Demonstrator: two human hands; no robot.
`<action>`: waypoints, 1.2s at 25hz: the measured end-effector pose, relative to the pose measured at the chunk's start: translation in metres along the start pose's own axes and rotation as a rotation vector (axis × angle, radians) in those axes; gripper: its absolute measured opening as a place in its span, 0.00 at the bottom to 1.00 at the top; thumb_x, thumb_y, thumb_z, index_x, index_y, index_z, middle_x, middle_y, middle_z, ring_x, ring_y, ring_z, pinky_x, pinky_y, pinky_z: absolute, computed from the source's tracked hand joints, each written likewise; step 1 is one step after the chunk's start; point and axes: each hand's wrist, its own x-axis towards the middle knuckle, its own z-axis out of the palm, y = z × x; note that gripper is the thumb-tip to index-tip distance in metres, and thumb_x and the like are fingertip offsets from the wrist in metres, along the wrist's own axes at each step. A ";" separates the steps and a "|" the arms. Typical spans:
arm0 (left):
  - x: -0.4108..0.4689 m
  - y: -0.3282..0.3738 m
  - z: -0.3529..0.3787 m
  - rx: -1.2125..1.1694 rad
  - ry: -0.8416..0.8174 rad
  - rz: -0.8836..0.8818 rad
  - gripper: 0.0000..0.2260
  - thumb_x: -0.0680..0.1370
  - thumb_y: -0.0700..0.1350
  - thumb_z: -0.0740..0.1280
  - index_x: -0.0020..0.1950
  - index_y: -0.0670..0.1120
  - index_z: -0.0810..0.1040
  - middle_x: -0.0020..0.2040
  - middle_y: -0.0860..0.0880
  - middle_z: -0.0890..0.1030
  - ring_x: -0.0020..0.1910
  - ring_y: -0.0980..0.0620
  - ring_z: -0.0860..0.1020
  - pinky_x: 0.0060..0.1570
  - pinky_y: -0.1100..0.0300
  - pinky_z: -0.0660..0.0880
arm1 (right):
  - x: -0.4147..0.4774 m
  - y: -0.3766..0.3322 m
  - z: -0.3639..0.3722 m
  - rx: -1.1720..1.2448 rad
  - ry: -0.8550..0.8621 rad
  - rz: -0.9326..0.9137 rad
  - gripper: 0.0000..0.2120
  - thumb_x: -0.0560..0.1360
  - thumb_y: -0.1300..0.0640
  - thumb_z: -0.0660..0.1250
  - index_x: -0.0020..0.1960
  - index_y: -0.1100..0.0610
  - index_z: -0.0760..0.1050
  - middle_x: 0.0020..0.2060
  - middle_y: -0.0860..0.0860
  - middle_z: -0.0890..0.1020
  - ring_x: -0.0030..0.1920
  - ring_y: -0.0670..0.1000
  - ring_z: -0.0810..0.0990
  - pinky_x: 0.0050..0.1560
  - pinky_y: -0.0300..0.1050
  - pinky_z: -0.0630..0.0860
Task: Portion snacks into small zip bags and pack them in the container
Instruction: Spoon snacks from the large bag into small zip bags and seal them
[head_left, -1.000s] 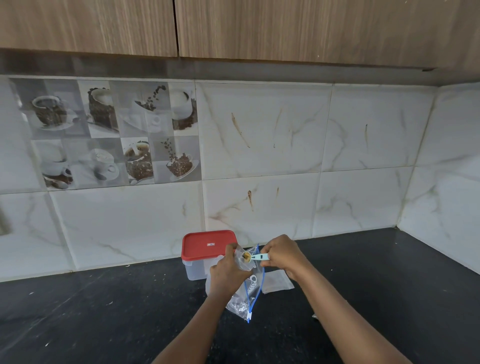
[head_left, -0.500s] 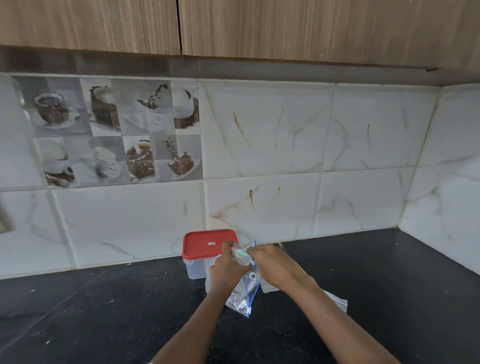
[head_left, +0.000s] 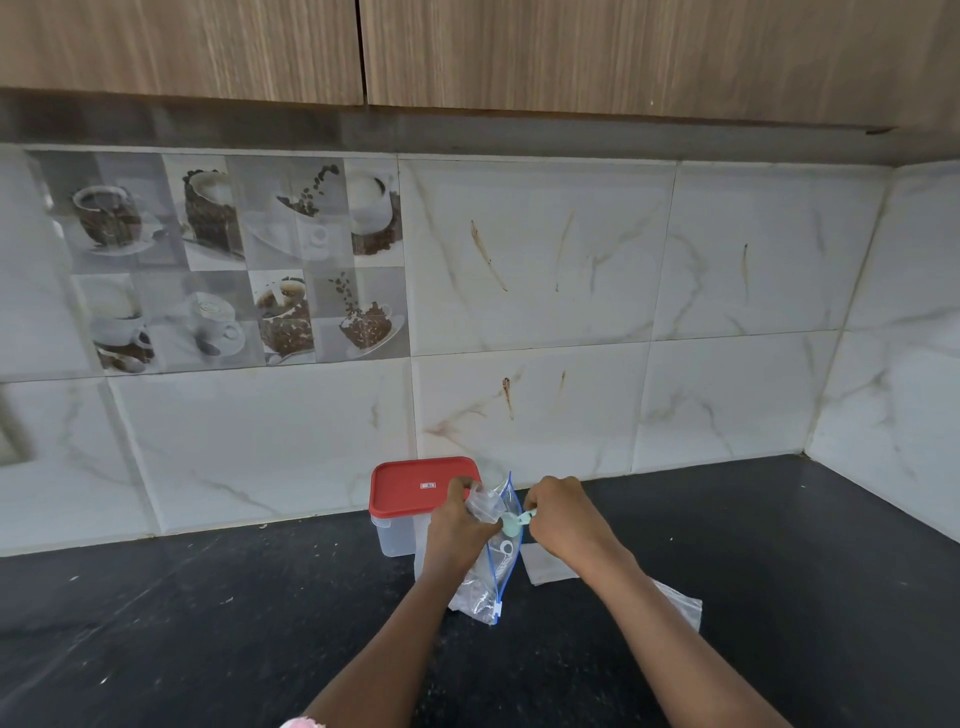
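Out comes the right hand (head_left: 563, 522) pinching the green spoon (head_left: 511, 524), left hand (head_left: 457, 527) gripping the zip bag (head_left: 488, 577) being filled; probably another careful scoop next

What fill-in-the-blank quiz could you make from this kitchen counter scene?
The container has a ____ lid.
The left hand grips a clear zip bag with a ____ edge.
The right hand pinches a small scoop above the ____ countertop.
Missing words: red, blue, black.
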 end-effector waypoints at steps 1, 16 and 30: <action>0.001 0.001 -0.003 -0.008 0.015 0.012 0.20 0.68 0.40 0.73 0.57 0.44 0.71 0.44 0.47 0.79 0.40 0.49 0.76 0.37 0.61 0.72 | 0.007 -0.002 0.008 0.014 -0.024 0.005 0.15 0.73 0.69 0.56 0.55 0.65 0.77 0.54 0.60 0.77 0.48 0.60 0.80 0.40 0.43 0.76; 0.015 -0.002 -0.050 -0.042 0.174 0.015 0.21 0.70 0.41 0.74 0.59 0.45 0.70 0.43 0.56 0.74 0.45 0.52 0.75 0.33 0.73 0.69 | 0.063 -0.032 0.050 -0.896 -0.037 -0.798 0.11 0.76 0.65 0.60 0.52 0.60 0.79 0.49 0.54 0.82 0.56 0.56 0.76 0.61 0.49 0.66; 0.026 -0.002 -0.039 0.000 0.012 0.156 0.21 0.67 0.41 0.76 0.56 0.48 0.72 0.44 0.53 0.80 0.44 0.52 0.80 0.44 0.64 0.77 | 0.082 -0.049 0.061 -0.469 -0.619 -0.252 0.11 0.78 0.63 0.58 0.59 0.63 0.74 0.44 0.58 0.77 0.47 0.56 0.76 0.50 0.43 0.68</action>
